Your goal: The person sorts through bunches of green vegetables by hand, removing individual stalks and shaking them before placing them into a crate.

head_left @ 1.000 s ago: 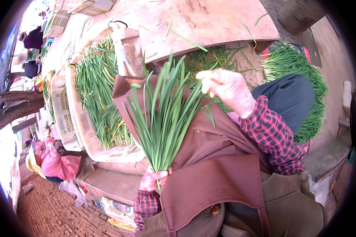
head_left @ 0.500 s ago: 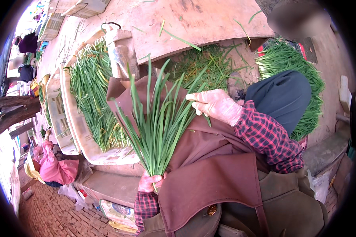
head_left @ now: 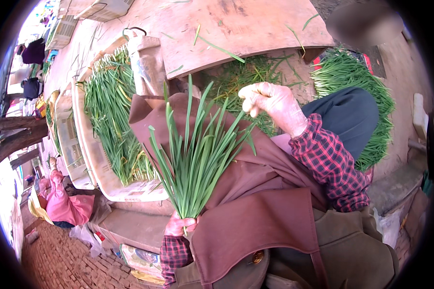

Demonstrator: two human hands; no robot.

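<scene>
A fanned bunch of garlic chives (head_left: 193, 164) stands over my lap, its green leaves spreading upward. My left hand (head_left: 179, 224) grips it at the base, closed around the stems. To the right of the leaf tips, my right hand (head_left: 272, 105) is raised and apart from the bunch. Its fingers are curled in; whatever they may hold is hidden. A brown apron (head_left: 255, 212) covers my lap beneath the bunch.
A pale crate (head_left: 135, 191) full of chives stands on the left. Ahead is a low wooden board (head_left: 246, 26) with loose leaves, and leaf scraps (head_left: 255, 72) lie below it. More chives (head_left: 352, 91) are heaped by my right knee. A person in pink (head_left: 70, 202) is at far left.
My right hand has moved up and away from the leaf tips, and its fingers have curled in. The bunch in my left hand has shifted slightly downward.
</scene>
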